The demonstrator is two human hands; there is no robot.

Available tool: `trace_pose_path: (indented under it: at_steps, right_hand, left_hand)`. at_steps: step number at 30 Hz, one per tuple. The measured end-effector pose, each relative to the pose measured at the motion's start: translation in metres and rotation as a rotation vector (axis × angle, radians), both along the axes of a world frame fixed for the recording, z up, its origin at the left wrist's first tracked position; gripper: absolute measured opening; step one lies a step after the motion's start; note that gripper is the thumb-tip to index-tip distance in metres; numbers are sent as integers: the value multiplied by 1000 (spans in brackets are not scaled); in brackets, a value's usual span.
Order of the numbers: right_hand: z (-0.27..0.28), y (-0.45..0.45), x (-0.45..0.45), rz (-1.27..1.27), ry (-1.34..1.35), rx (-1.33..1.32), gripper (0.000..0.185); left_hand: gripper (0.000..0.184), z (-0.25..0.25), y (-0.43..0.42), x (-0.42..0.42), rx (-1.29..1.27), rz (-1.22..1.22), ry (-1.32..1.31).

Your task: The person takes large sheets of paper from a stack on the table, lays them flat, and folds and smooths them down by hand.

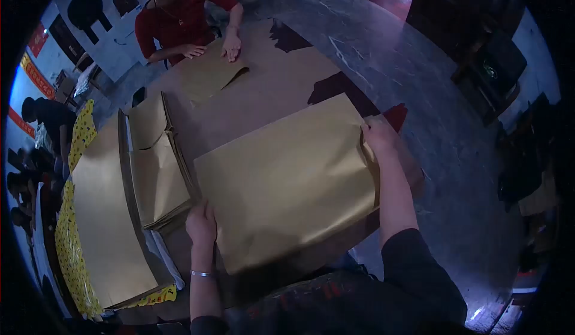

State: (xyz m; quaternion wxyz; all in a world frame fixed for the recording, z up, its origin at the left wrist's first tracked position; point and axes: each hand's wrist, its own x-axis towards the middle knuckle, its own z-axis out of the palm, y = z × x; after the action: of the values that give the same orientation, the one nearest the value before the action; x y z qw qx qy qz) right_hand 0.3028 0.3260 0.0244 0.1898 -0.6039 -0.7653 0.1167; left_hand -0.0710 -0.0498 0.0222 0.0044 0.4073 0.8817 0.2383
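Note:
A large brown paper sheet (pixel 287 179) lies in front of me over the near part of the table, its surface creased towards the right. My right hand (pixel 380 136) is closed on its right edge, where the paper curls up and looks doubled over. At the lower left edge, my left hand (pixel 202 221) has its fingers closed on the paper's border; a silver bracelet circles that wrist. Just left of the sheet lies a stack of folded brown paper (pixel 159 179), close to my left hand.
Flat brown sheets (pixel 102 215) lie on yellow patterned wrapping (pixel 72 251) at the left. Across the brown-covered table (pixel 239 119), a person in a red top (pixel 179 17) presses both hands on another brown paper piece (pixel 209 74). Dark chairs (pixel 494 71) stand at the right.

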Motion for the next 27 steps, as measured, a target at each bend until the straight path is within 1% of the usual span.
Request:
trace_pose_path:
  at_steps: [1,5,8,10,11,12,13,14,15,16,17,18,19,20,21,22,23,24,25,27]
  right_hand:
    - [-1,1,0,-42,-31,-62,32]
    - [-3,0,-1,-51,-9,-54,31]
    - [13,-8,-4,-10,-6,4,31]
    - [35,-18,-9,-6,-61,-61,30]
    - [24,-13,-6,-1,-61,-61,30]
    - [10,-7,-3,13,-16,34,31]
    - [-5,-1,0,31,31,130,34]
    - [-3,-2,-2,-28,50,25,34]
    - [-1,-2,0,-4,-1,75,34]
    - [6,-6,-1,23,-49,123,33]
    - [13,-10,-4,14,13,42,35]
    - [16,-10,-8,35,17,41,35]
    - [16,-10,-7,-1,-1,33,36]
    - [13,-8,-5,-38,-19,24,37]
    - [7,-2,0,-16,-14,21,37]
    - [-3,7,6,-19,-56,11,37]
    - [-10,10,5,-24,-100,-1,37]
    - [8,-1,0,18,-31,0,36]
    - [3,1,0,36,-26,-1,36]
    - [0,3,0,42,-69,100,29]
  left_hand:
    - [28,-2,0,0,16,-12,40]
    - [27,-4,-1,-2,34,-50,64]
    - [28,-4,-1,-2,10,-20,15]
    - [27,-7,-1,-3,29,-33,46]
    - [27,-8,-2,-4,50,-44,78]
    - [27,2,2,2,-23,14,33]
    - [27,3,3,2,-24,25,33]
    - [26,3,4,1,-28,7,28]
    - [25,2,3,0,-35,-7,25]
    - [26,1,1,0,33,-25,38]
    - [26,1,0,0,-30,1,27]
    - [26,4,3,2,-90,28,16]
    - [26,3,1,2,22,-9,52]
    - [26,-4,0,-1,-18,4,34]
    - [26,-7,0,-4,-56,17,17]
    - [28,-2,0,-2,24,-31,64]
    - [28,4,2,1,-20,-5,39]
    - [29,9,3,4,-65,20,14]
    - [29,5,1,3,8,-5,5]
    - [29,2,0,0,-1,12,9]
